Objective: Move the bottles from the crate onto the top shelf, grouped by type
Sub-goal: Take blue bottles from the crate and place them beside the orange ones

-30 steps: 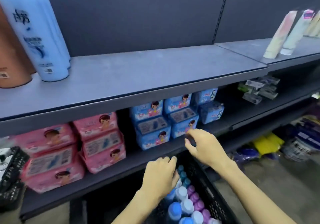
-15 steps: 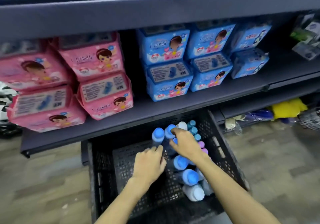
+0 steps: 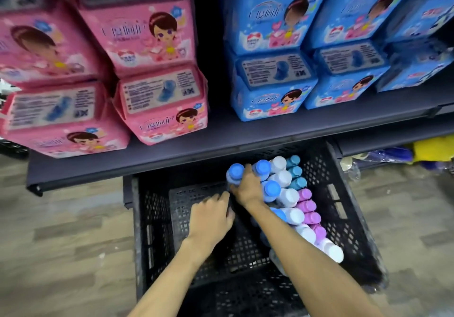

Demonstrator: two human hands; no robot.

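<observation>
While both bare forearms reach in from 6 o'clock, the black crate [image 3: 137, 230] sits on the wood-pattern floor [image 3: 61, 230] right below the camera, and its far end slips beneath the front edge of a dark shelf [image 3: 221, 142]. The left hand [image 3: 211, 214] hangs low over the bare mesh bottom at the crate's centre. Its fingers are loosely bent toward 1 o'clock and grip nothing that shows. Just beyond it at 1 o'clock, almost touching, the right hand [image 3: 247, 189] is wrapped round two blue-capped bottles [image 3: 235, 170] near the crate's far end, with one finger poking up between their caps. The other bottles stand packed along the crate's 3 o'clock wall. White-capped bottles [image 3: 290, 196] fill the inner rows, teal-capped bottles [image 3: 294, 170] sit in the far corner, and purple-capped bottles [image 3: 308, 205] line the wall nearer the camera. Farther off, on the shelf, pink packs [image 3: 152, 34] are stacked two high at 11 o'clock and blue packs [image 3: 272, 22] are stacked likewise at 1 o'clock. A blurred yellow thing [image 3: 432, 147] lies below the shelf at 3 o'clock.
</observation>
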